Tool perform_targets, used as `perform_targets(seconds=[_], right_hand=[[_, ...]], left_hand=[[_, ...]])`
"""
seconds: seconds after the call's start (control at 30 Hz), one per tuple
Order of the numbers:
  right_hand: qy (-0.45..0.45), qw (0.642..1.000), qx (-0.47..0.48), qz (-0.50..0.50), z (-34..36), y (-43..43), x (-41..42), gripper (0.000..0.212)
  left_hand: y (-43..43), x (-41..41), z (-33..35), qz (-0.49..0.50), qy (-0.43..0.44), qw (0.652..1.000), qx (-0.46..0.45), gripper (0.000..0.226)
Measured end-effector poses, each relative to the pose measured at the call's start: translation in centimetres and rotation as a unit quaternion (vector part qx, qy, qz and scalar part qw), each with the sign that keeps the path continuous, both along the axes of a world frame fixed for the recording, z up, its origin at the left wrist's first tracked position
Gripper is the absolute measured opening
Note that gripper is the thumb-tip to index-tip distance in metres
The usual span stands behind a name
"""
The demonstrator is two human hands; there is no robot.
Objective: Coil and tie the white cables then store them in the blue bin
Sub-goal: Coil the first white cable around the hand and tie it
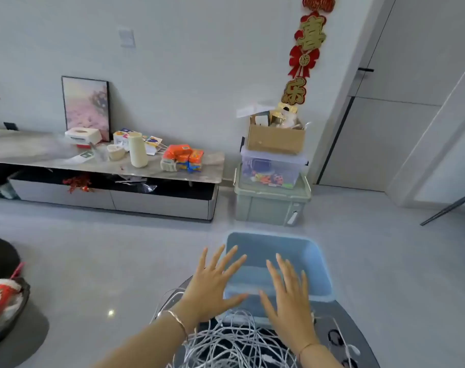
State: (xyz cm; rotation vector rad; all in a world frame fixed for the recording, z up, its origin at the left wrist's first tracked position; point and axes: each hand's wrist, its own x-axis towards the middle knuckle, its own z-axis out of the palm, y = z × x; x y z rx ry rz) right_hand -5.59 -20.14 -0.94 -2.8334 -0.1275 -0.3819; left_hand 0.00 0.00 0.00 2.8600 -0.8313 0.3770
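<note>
Both hands are wide open with fingers spread, gripping nothing. The left hand (210, 285) hovers at the near-left corner of the blue bin (313, 251), and the right hand (290, 296) is over its near edge, so they hide part of the inside. The white cables (234, 338) are a loose tangled heap just in front of the bin, on the dark round desk (359, 322). Right behind the bin there's a stack: a green crate (268, 205), a clear tub (271, 166) on it and a cardboard box (275, 140) on top. Off to the bin's far left is a cluttered low cabinet (114, 197).
</note>
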Motion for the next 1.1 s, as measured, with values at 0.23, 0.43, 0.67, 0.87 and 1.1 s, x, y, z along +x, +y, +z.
perform_targets(seconds=[0.23,0.43,0.67,0.87,1.1], right_hand=[[-0.076,0.994,-0.074,0.004,-8.1,-0.4,0.8,0.057],[-0.172,0.983,-0.06,-0.013,-9.0,-0.1,2.2,0.058],[-0.234,0.969,-0.074,-0.011,-9.9,-0.3,2.7,0.057],[-0.21,0.974,-0.084,-0.016,-9.6,-0.2,2.1,0.058],[-0.126,0.988,-0.093,0.016,-7.9,-0.6,0.7,0.063]], left_hand=[[-1.1,1.1,-9.4,-0.037,-0.012,0.99,-0.139,0.059],[-1.2,2.6,-9.7,-0.053,-0.063,0.979,-0.186,0.067],[-1.3,2.6,-9.7,-0.053,-0.068,0.975,-0.206,0.07],[-1.5,1.5,-9.0,-0.019,-0.041,0.981,-0.187,0.075],[-0.8,0.4,-7.1,-0.002,0.028,0.996,-0.079,0.082]])
